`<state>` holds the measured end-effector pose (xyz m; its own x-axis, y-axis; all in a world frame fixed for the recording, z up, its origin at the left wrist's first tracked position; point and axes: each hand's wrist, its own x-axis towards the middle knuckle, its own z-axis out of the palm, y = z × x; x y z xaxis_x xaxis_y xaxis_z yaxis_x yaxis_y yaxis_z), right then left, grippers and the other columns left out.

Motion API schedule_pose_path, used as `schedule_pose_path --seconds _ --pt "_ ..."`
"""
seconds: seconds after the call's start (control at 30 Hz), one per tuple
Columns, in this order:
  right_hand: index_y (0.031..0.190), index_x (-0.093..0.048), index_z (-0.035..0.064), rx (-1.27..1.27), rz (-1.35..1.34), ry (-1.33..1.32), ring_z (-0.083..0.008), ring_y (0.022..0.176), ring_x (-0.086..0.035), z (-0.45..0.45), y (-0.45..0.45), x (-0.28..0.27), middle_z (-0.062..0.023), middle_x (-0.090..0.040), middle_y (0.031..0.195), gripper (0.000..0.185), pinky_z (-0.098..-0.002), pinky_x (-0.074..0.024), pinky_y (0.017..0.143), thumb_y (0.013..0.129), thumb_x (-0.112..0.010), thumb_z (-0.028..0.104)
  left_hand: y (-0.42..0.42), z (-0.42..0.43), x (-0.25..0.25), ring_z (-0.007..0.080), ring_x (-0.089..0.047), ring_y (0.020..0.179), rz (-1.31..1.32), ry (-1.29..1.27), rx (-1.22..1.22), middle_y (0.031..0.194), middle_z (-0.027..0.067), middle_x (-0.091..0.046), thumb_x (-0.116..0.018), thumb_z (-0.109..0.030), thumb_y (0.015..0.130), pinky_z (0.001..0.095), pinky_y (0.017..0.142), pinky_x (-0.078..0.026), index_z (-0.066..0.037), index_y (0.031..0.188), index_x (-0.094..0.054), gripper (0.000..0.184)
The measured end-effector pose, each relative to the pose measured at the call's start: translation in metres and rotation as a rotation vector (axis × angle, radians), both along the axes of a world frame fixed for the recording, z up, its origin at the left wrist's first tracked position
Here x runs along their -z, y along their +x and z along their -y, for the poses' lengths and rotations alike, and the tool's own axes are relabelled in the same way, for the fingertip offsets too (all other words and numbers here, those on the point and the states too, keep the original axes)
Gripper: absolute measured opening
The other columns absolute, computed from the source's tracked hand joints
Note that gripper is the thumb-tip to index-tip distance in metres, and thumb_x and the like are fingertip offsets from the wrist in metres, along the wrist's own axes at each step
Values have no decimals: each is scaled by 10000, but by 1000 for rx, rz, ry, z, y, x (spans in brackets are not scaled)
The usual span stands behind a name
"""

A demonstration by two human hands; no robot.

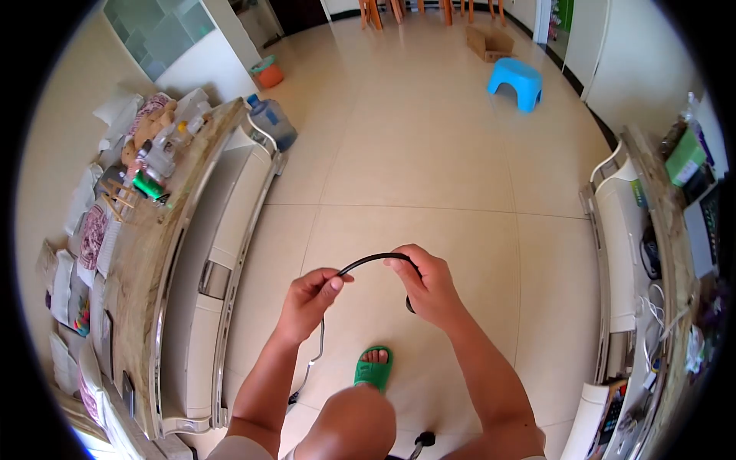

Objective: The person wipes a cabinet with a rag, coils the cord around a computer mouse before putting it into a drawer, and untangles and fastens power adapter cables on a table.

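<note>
A black cable (376, 256) arches between my two hands above the tiled floor. My left hand (309, 300) pinches it between thumb and fingers, and a thin length hangs below that hand toward a dark plug-like end (294, 398). With its fingers closed round the other side of the arch, my right hand (423, 282) grips the cable too. A short black loop shows beneath the right palm. Under the hands is my foot in a green slipper (374, 368), beside my bent knee.
A long marble-topped table (184, 176) with bottles runs along the left, a water jug (272, 123) at its far end. On the right stands a cabinet (613, 253) with cords. Farther off are a blue stool (516, 80) and a cardboard box (489, 44).
</note>
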<state>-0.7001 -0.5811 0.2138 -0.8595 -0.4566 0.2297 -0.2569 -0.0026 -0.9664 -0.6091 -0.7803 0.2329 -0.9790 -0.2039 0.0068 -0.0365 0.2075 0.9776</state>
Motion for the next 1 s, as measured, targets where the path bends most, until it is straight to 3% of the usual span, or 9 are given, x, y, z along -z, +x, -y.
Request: schedule_pose_path --seconds 0.07,0.13,0.23,0.47,0.67,0.77,0.83,0.87,1.0 --pt "923 -601 9 38 164 -110 -66 545 -380 4 -31 27 2 -461 612 154 -243 -336 495 934 -560 157 -22 4 18 38 -350 632 215 169 135 675 -61 -428 -550 -251 958 196 567 -304 -1 1012 -630 268" --pt "934 -609 17 44 311 -263 -33 526 -324 6 -62 53 58 -414 628 169 -214 -284 470 948 -548 174 -39 7 38 37 -308 588 267 182 138 641 -68 -377 -518 -253 971 203 529 -261 2 996 -616 274" --pt "930 -601 22 15 446 -455 -9 512 -287 2 -89 67 75 -390 622 176 -188 -245 449 962 -530 180 -46 22 59 37 -316 565 330 196 66 611 -63 -382 -515 -226 971 201 516 -249 11 905 -603 261" --pt "948 -594 3 126 572 -468 -7 488 -289 -9 -100 47 71 -367 569 203 -183 -265 440 959 -537 198 -5 46 62 39 -361 616 351 195 -251 660 -47 -458 -605 -248 927 202 553 -290 -19 819 -596 253" --pt "964 -623 9 30 679 -195 -4 555 -317 29 -47 -2 74 -416 641 192 -178 -268 486 953 -550 186 37 56 -15 101 -270 587 51 284 -602 612 -25 -323 -526 -296 963 272 579 -264 -106 662 -372 387" --pt "950 -630 12 -76 647 -18 -8 552 -344 58 -12 -34 73 -430 642 202 -187 -281 480 945 -566 203 66 65 -66 120 -269 633 -99 571 -783 677 -17 -294 -503 -323 962 278 616 -268 -140 662 -314 399" --pt "946 -629 31 -155 641 49 2 525 -328 81 8 -60 87 -395 612 198 -182 -277 463 942 -575 221 87 68 -96 121 -285 629 -140 643 -879 660 -16 -302 -523 -305 957 282 616 -275 -132 646 -330 405" --pt "968 -635 -11 -190 668 70 -24 547 -371 92 16 -77 59 -457 620 137 -172 -381 562 902 -609 106 99 69 -111 123 -301 625 -162 709 -933 643 -15 -311 -542 -287 951 285 616 -283 -123 631 -346 410" --pt "1056 -630 11 -526 560 182 -35 536 -387 128 42 -102 66 -427 584 245 -195 -375 547 821 -680 61 130 57 -163 130 -321 616 -219 639 -1015 619 -11 -333 -523 -266 963 287 615 -298 -96 612 -382 415"
